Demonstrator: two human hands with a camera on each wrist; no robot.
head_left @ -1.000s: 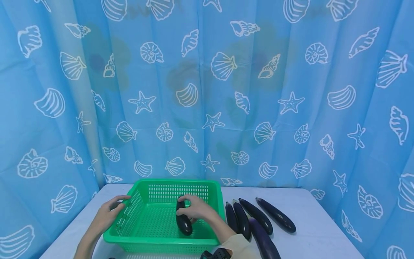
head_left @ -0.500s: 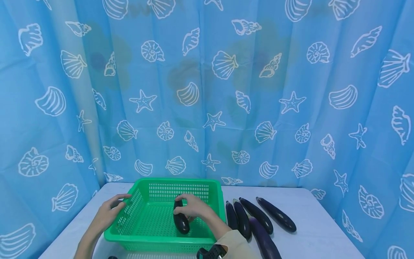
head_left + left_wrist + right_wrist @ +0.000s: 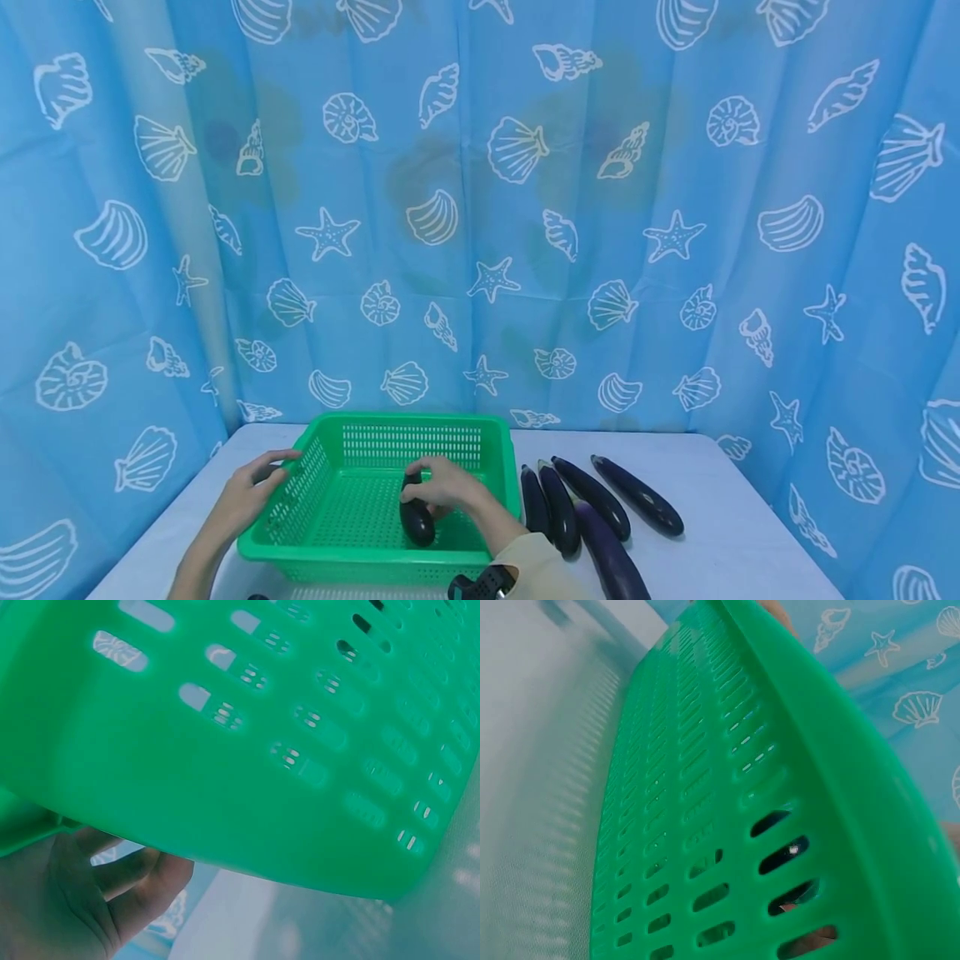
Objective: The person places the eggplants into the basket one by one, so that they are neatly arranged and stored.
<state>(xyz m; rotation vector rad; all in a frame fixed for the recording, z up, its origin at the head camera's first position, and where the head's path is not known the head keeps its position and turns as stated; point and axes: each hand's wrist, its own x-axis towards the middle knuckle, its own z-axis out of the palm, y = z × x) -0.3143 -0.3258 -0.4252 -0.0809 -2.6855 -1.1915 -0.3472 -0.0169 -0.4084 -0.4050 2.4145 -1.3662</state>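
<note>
A green plastic basket with slotted walls stands on the table. Inside it, toward the front right, my right hand grips a dark, glossy eggplant by its upper part, the rounded end pointing toward me. My left hand holds the basket's left rim; in the left wrist view its fingers reach behind the rim's edge. The right wrist view has the basket wall filling most of it, and a dark shiny patch of eggplant shows through the slots. The right hand is mostly hidden there.
Several more eggplants lie on the white tabletop, close to the basket's right side. One eggplant lies a bit apart at the far right. Behind the table hangs a blue curtain with white shells and starfish.
My right hand has shifted slightly left and down inside the basket, carrying the eggplant with it. The left hand stays on the rim.
</note>
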